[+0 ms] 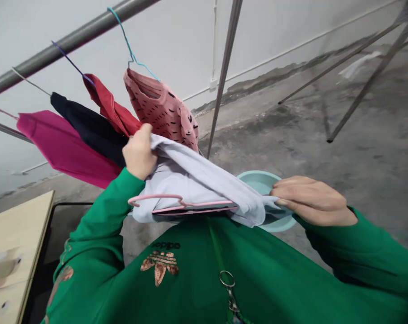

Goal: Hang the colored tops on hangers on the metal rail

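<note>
A light grey-white garment (204, 180) is stretched between my two hands in front of my body. My left hand (140, 153) is closed round its upper left part, close to the hanging clothes. With fingers pinched, my right hand (311, 200) grips a narrow end of the cloth at the right. A pink hanger (204, 205) lies against the near side of the garment, its hook pointing left; part of it is hidden by the cloth. I cannot tell which garment part each hand holds.
A metal rail (75, 40) carries a pink patterned sweater (163, 108), a red garment (112, 108), a dark garment (85, 126) and a magenta garment (62, 148). A light blue basin (257, 175) stands on the floor behind the cloth. A wooden board (18, 234) is at lower left.
</note>
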`<state>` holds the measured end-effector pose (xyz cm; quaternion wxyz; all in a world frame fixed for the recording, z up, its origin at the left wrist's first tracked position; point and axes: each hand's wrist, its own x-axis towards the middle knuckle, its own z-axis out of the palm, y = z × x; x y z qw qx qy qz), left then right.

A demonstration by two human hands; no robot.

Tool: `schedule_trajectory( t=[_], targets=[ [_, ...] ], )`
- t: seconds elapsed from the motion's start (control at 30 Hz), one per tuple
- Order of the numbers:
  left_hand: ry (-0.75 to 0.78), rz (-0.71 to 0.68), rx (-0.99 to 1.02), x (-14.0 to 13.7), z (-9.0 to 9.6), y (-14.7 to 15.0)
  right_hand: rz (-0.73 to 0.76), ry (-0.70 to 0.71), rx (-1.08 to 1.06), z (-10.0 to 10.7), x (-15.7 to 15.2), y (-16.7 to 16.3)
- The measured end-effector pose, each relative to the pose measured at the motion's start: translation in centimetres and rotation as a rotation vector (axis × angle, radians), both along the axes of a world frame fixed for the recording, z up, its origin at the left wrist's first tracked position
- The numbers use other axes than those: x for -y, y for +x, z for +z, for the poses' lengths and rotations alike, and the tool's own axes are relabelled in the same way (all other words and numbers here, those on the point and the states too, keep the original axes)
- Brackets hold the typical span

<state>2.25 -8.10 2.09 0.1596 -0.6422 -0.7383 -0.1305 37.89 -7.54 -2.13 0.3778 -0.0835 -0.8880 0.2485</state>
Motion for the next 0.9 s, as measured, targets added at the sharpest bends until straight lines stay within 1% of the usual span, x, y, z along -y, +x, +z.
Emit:
schedule_trajectory(
  t=[0.07, 0.13, 0.2, 0.27, 0.33, 0.4, 0.53, 0.57, 0.6, 0.63, 0.67, 0.73, 0.77, 0.8, 0.83, 0.87, 0.9],
  targets=[
    [-0.106, -0.045, -0.082, -0.6, -0.2, 0.3, 0.004, 0.006, -0.006, 0.0, 0.0, -0.1],
    [-0.205, -0.096, -0.038, -1.1, -0.1, 0.1, 0.004, 0.008, -0.008, 0.0, 0.0, 0.0],
    [-0.329, -0.151, 0.127, -1.6, 0.2, -0.5, -0.006, 0.011, -0.003, -0.1, 0.1, 0.2],
    [-0.524, -0.252, 0.370, -2.0, 0.6, -1.1, -0.030, 0.015, 0.000, -0.2, 0.3, 0.4],
    [-0.648, -0.368, 0.605, -2.3, 0.9, -1.2, -0.052, 0.018, 0.010, -0.3, 0.4, 0.7],
    [-0.677, -0.443, 0.723, -2.2, 1.0, -0.7, -0.065, 0.019, 0.016, -0.3, 0.6, 0.8],
    [-0.770, -0.549, 0.850, -1.3, 1.2, 0.9, -0.083, 0.036, 0.013, 0.0, 1.0, 1.1],
    [-0.769, -0.580, 0.876, -1.1, 1.2, 1.2, -0.083, 0.041, 0.017, 0.0, 1.1, 1.1],
    [-0.736, -0.603, 0.858, -1.0, 1.2, 1.3, -0.084, 0.045, 0.022, 0.1, 1.2, 1.2],
    [-0.665, -0.608, 0.791, -0.9, 1.2, 1.3, -0.091, 0.048, 0.022, 0.1, 1.4, 1.3],
    [-0.563, -0.593, 0.690, -0.9, 1.2, 1.1, -0.098, 0.049, 0.020, 0.1, 1.5, 1.4],
    [-0.303, -0.513, 0.500, -1.3, 1.2, 0.7, -0.114, 0.044, 0.009, 0.0, 1.6, 1.5],
    [-0.185, -0.462, 0.449, -1.6, 1.3, 0.5, -0.117, 0.043, 0.004, -0.1, 1.6, 1.6],
    [-0.107, -0.418, 0.431, -2.0, 1.3, 0.3, -0.120, 0.041, -0.005, -0.3, 1.7, 1.7],
    [-0.084, -0.393, 0.442, -2.5, 1.4, 0.1, -0.120, 0.041, -0.020, -0.5, 1.7, 1.8],
    [-0.109, -0.389, 0.476, -2.8, 1.4, 0.0, -0.122, 0.039, -0.035, -0.7, 1.7, 1.9],
    [-0.165, -0.403, 0.534, -3.1, 1.5, -0.1, -0.127, 0.037, -0.047, -0.9, 1.6, 2.0]
  ],
)
